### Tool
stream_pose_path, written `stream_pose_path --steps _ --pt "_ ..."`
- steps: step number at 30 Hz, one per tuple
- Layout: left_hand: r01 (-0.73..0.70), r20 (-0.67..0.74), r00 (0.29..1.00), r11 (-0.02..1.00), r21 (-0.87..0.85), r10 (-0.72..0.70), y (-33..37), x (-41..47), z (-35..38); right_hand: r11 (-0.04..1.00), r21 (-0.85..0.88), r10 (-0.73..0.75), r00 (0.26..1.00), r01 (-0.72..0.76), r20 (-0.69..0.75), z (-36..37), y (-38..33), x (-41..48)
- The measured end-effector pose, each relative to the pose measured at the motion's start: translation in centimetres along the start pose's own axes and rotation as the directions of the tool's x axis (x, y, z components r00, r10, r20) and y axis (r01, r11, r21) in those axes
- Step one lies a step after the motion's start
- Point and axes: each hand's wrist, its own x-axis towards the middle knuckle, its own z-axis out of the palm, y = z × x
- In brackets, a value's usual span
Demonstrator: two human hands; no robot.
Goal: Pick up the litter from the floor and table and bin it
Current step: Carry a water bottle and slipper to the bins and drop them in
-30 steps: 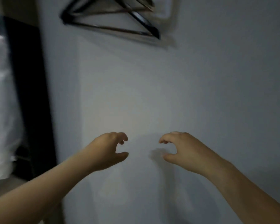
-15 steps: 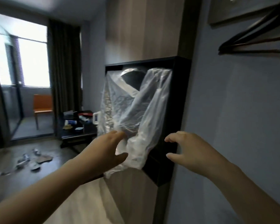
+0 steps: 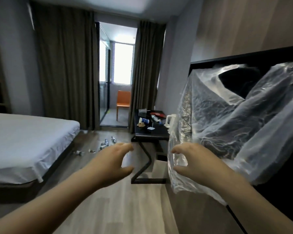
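1. Your left hand [image 3: 112,163] hangs in the air nearer to you than the black table [image 3: 150,134], just left of its bent leg [image 3: 146,163] as you see it. Its fingers [image 3: 124,146] are loosely curved and the thumb is spread below them. There is an open gap between them and nothing in it.
2. Your right hand [image 3: 198,164] hangs level with the left one, in front of the table's right end. Its fingers [image 3: 178,149] are curved the same way, with the thumb held apart, and they grip nothing.
3. A clear plastic sheet [image 3: 227,124] drapes over something dark to the right of the table. Its lower edge hangs right at your right fingertips, and you cannot tell whether they touch it.
4. The floor litter [image 3: 105,144] is a scatter of small crumpled pieces on the wooden floor [image 3: 125,208]. It lies left of the table, between it and the bed [image 3: 24,141], beyond your left fingertips and well apart from them.
5. The table litter [image 3: 145,121] lies on the tabletop beyond both hands, and neither hand touches it. It includes a blue and white cup on its side, a crumpled brown scrap beside the cup, a small flat packet and a clear cup further back.
6. A white kettle [image 3: 170,122] stands at the table's right end, close to the plastic sheet.
7. Beyond the table, past the dark curtains [image 3: 66,65], stands an orange chair [image 3: 123,100].
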Motion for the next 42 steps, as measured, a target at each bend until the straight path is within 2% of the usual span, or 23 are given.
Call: stream_pose_path --steps 11,19,33,42 --pt "0.232 0.036 0.971 0.966 0.118 -0.238 -9.3 11.1 4.7 0.979 0.074 -0.194 0.978 0.189 0.076 7.0 5.6 18.5" --pt "0.344 0.093 0.93 0.931 0.122 -0.356 -17.8 16.8 8.1 0.958 0.097 -0.281 0.945 0.268 0.164 13.4 5.5 30.5" --pt "0.386 0.147 0.908 0.92 0.068 -0.392 -42.6 30.5 10.6 0.966 0.133 -0.247 0.945 0.222 0.213 23.6 0.1 55.3" --pt "0.388 0.204 0.897 0.919 0.066 -0.393 -53.7 39.6 15.3 0.97 0.15 -0.224 0.938 0.19 0.266 30.2 0.4 69.3"
